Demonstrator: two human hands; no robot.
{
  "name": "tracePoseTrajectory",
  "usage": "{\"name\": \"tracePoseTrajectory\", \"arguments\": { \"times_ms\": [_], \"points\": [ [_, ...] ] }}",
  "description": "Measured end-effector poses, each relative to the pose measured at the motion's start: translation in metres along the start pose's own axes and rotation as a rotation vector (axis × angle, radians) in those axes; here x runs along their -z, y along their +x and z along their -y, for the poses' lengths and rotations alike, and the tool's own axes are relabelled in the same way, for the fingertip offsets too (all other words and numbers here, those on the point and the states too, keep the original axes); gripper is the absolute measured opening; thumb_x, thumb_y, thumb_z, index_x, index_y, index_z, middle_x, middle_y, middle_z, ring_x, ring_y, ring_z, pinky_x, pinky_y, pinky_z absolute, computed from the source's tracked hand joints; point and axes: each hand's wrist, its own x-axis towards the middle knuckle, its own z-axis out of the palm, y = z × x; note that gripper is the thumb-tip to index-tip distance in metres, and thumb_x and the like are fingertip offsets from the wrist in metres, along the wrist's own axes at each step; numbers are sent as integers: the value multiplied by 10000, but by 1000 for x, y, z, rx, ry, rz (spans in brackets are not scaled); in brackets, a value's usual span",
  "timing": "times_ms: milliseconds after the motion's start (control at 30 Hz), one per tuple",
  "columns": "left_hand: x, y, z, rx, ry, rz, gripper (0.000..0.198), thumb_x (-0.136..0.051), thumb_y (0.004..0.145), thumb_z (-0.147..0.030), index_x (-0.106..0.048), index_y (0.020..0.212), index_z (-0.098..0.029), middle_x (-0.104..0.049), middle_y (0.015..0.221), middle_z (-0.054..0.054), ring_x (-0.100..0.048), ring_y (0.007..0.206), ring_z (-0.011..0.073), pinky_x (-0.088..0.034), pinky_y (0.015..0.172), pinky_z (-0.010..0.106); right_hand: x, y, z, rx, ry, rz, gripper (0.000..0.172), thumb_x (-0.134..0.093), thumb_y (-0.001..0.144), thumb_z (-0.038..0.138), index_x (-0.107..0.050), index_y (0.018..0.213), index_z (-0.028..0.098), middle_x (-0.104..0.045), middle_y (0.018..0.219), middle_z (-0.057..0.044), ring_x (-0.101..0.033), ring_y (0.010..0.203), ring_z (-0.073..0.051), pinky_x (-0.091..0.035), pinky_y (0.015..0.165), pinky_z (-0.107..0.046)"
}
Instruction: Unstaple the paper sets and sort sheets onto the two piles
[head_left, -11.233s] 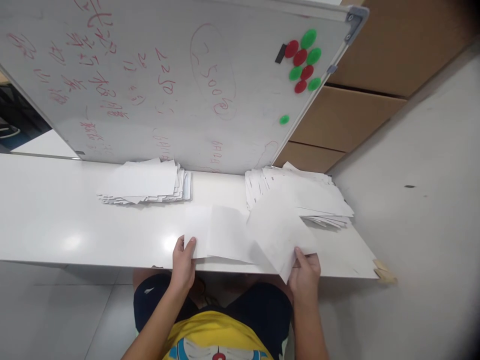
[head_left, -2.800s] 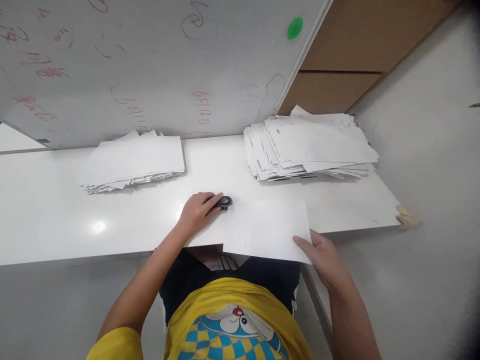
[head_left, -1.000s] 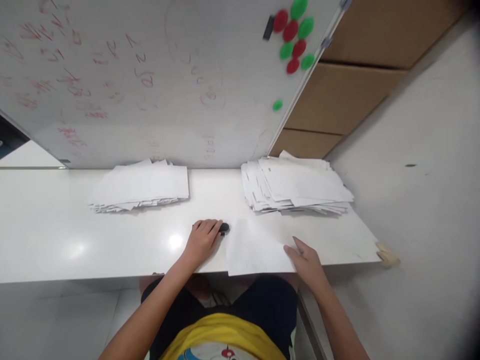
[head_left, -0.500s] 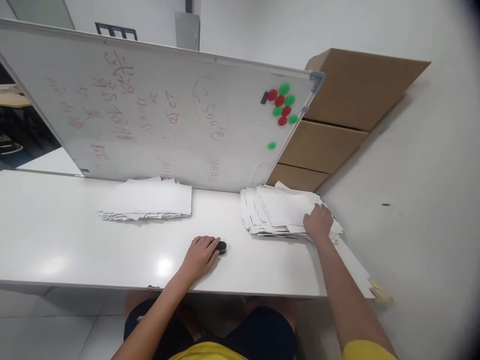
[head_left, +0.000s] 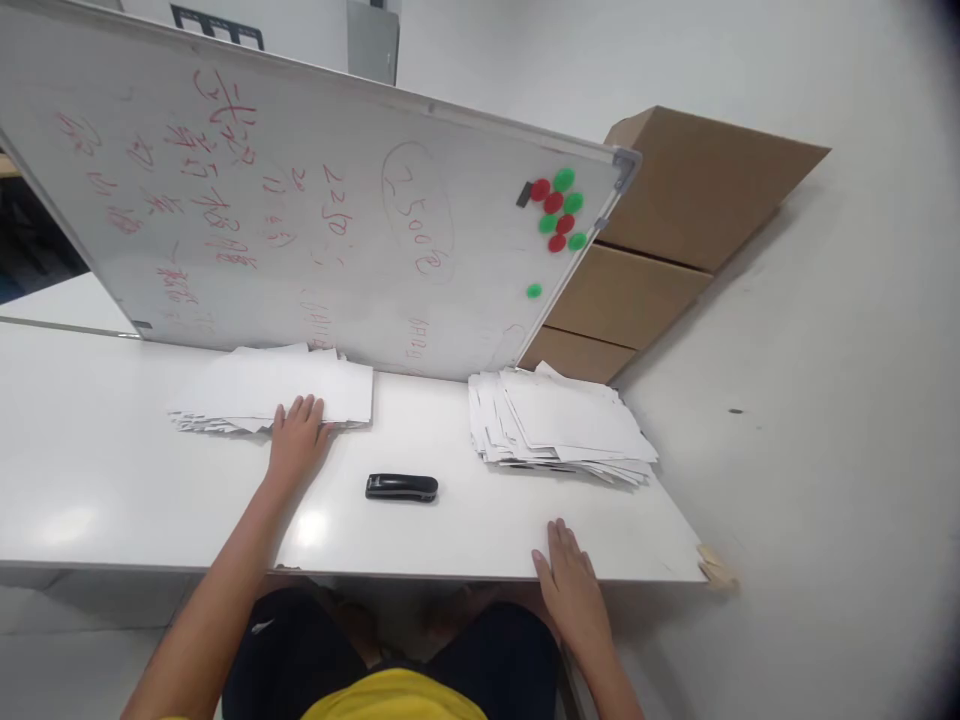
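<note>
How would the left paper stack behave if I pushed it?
The left stack might slide apart, since its edges are uneven. Its sheets look thin, so they'd likely bend easily. It seems unlikely to tip, lying low and flat on the table.

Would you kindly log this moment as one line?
left hand: on left paper stack; right hand: at front of table; stapler: on table, untouched

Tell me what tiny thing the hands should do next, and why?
Probably the left hand should slide the top sheet off the left paper stack: its fingers rest on the near edge, while the right hand holds nothing and the black stapler lies unheld on the table.
</note>
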Motion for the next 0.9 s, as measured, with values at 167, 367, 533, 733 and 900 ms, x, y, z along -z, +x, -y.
{"name": "tracePoseTrajectory", "arguments": {
  "times_ms": [167,367,533,733,900],
  "points": [
    [-3,-9,-15,-113,46,-15,423,-285,961,-272,-600,1218,-158,-605,1267,127,-460,1266,281,-159,1144,497,3,6,17,-88,14,-75,725,-101,939,463,-380,1412,-10,-368,1495,-196,-312,1392,-320,-219,1123,-503],
    [-4,-12,-20,-4,97,63,681,-409,886,-513,-384,1420,-92,-327,1497,216,-168,1410,423,-110,1108,603,1,3,22,-89,7,-118,748,-68,945,473,-397,1397,-24,-388,1477,-218,-321,1382,-330,-212,1120,-510],
    [-3,-13,-19,-115,78,177,681,-412,885,-485,-304,1465,-145,-328,1509,174,-224,1409,357,-134,1130,523,3,2,22,-94,5,-137,761,-49,944,479,-397,1395,-25,-397,1470,-224,-317,1383,-329,-202,1123,-505],
    [-3,-7,-16,205,157,21,725,-412,874,-507,-332,1433,-52,-273,1495,271,-132,1392,472,-91,1072,642,0,1,26,-98,17,-175,749,-63,945,470,-410,1387,-24,-415,1460,-218,-320,1377,-328,-201,1121,-512],
    [3,0,-7,66,124,0,505,-475,827,-286,-531,1297,-110,-547,1241,219,-456,1150,381,-347,965,507,1,1,26,-97,37,-189,722,-95,950,458,-402,1391,-24,-411,1460,-226,-314,1379,-331,-195,1120,-517]
  ]
}}
